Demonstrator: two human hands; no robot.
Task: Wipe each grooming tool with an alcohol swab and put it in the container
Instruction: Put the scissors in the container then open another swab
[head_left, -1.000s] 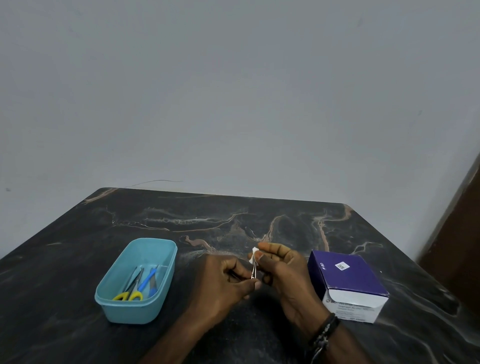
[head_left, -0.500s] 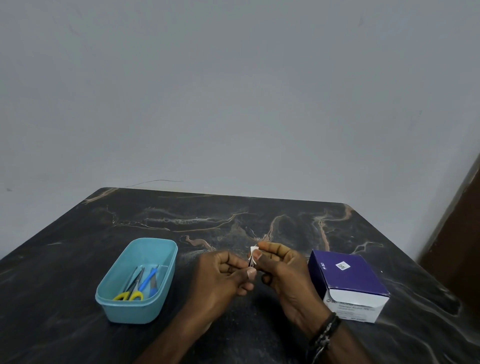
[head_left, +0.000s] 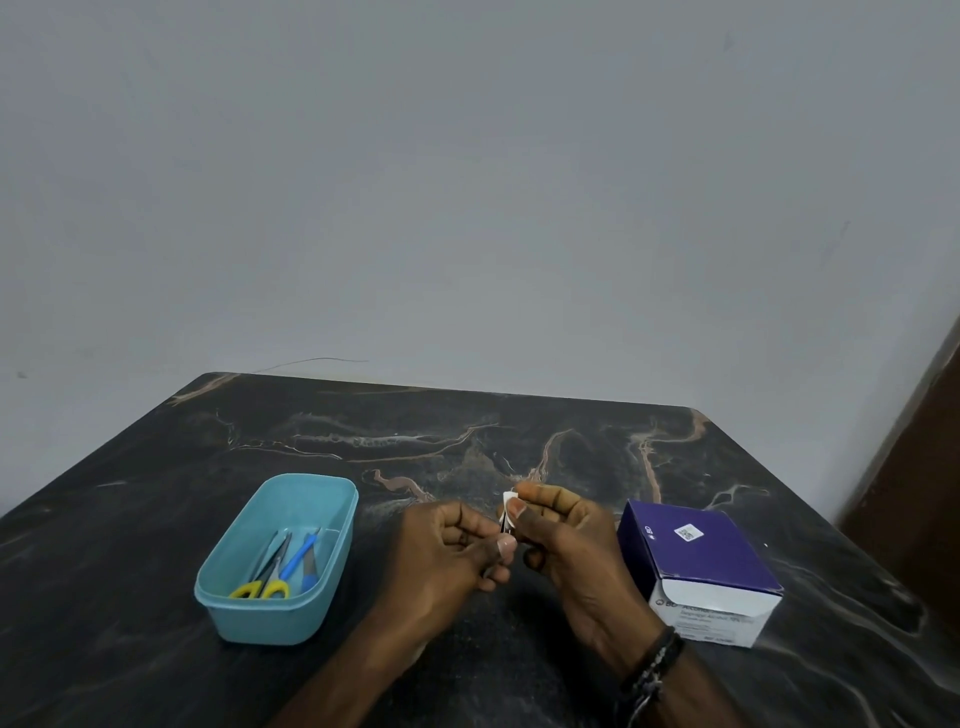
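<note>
The left hand (head_left: 447, 551), gripping a thin metal tool (head_left: 503, 526), has closed toward the right hand (head_left: 561, 535), which pinches a white swab (head_left: 508, 501); wiping continues.

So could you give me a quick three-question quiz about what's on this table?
1. True or false: the teal container holds yellow-handled scissors.
2. Which hand pinches the white swab: A, the left hand, or B, the right hand?
3. Fill in: the purple box stands on the person's ____ side.

Key: 1 true; 2 B; 3 right.
</note>
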